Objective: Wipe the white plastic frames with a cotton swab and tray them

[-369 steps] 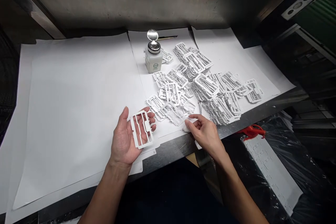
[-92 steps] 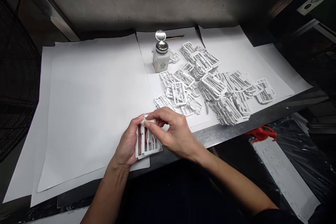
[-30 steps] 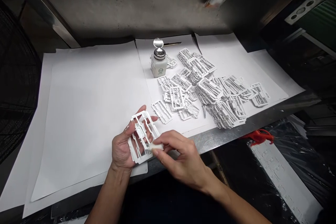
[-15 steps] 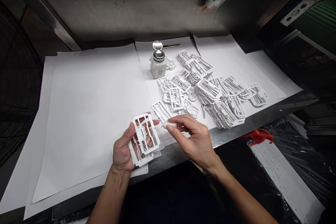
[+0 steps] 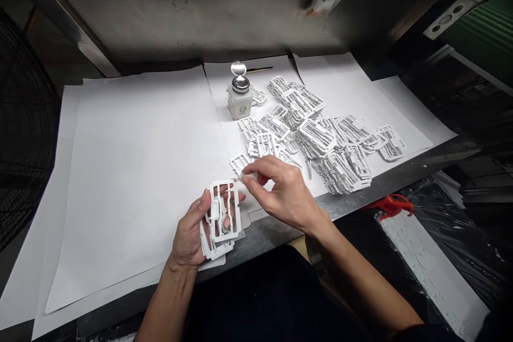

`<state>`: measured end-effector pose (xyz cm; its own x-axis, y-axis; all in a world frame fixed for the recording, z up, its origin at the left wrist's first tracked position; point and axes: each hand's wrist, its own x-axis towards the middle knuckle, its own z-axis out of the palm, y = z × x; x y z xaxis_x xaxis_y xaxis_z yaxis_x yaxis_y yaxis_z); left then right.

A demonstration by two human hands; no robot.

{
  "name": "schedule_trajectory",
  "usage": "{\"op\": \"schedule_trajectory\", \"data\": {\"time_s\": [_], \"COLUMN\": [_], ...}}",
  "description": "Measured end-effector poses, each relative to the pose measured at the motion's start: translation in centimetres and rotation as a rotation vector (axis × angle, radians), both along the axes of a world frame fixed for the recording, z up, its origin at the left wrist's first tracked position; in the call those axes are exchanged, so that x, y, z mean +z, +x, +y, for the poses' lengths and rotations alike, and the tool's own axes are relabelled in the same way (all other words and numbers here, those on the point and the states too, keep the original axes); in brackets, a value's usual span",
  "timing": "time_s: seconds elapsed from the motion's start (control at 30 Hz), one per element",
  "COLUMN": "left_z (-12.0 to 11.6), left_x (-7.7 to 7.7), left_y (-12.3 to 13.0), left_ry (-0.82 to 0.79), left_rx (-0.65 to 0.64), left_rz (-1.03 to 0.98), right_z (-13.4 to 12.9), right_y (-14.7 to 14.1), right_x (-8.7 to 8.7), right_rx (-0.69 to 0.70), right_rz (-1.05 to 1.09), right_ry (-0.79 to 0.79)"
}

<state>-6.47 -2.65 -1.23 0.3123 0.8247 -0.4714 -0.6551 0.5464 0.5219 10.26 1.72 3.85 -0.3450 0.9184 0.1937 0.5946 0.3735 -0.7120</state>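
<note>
In my left hand (image 5: 194,230) lie white cut-out frames (image 5: 216,239), thin rectangular pieces with slots. They overlap, and the thumb presses on their left edge while fingers show through the openings. My right hand (image 5: 284,189) pinches a small white wad (image 5: 249,175) between thumb and fingertips, mostly hidden by the fingers. It hovers at the upper right corner of the top frame; whether it touches cannot be made out. Just beyond it lies a loose pile of similar frames (image 5: 272,127). Behind that pile stands a white dispenser bottle (image 5: 239,104) with its round metal lid up.
Stacked frames (image 5: 344,171) cover the right side of the paper-lined table. Tweezers (image 5: 309,168) lie beside them, and a thin dark tool (image 5: 258,70) is behind the bottle. White paper sheets (image 5: 140,171) spread leftward. Red-handled scissors (image 5: 390,206) rest below the metal edge at right.
My right hand has moved up and left with the white wad, closer to the top frame's corner. The frames in my left hand have turned slightly more upright and shifted right.
</note>
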Motion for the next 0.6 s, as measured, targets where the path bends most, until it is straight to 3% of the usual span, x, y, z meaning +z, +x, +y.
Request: {"op": "schedule_trajectory", "data": {"time_s": [0.3,0.4,0.5,0.6], "left_z": [0.2,0.5,1.0,1.2], "left_x": [-0.3,-0.1,0.4,0.9], "left_y": [0.0,0.1,0.4,0.7], "left_ry": [0.001,-0.019,-0.03,-0.011], "left_rx": [-0.037,0.021,0.085,0.095], "left_rz": [0.034,0.045,0.136,0.31], "right_z": [-1.1,-2.3,-4.0,-5.1], "right_y": [0.7,0.8,0.0,-0.9], "right_x": [0.9,1.1,0.6,0.0], "right_rx": [0.148,0.181,0.259,0.234], "right_rz": [-0.159,-0.178,-0.279,-0.404], "right_ry": [-0.111,-0.16,-0.158,-0.109]}}
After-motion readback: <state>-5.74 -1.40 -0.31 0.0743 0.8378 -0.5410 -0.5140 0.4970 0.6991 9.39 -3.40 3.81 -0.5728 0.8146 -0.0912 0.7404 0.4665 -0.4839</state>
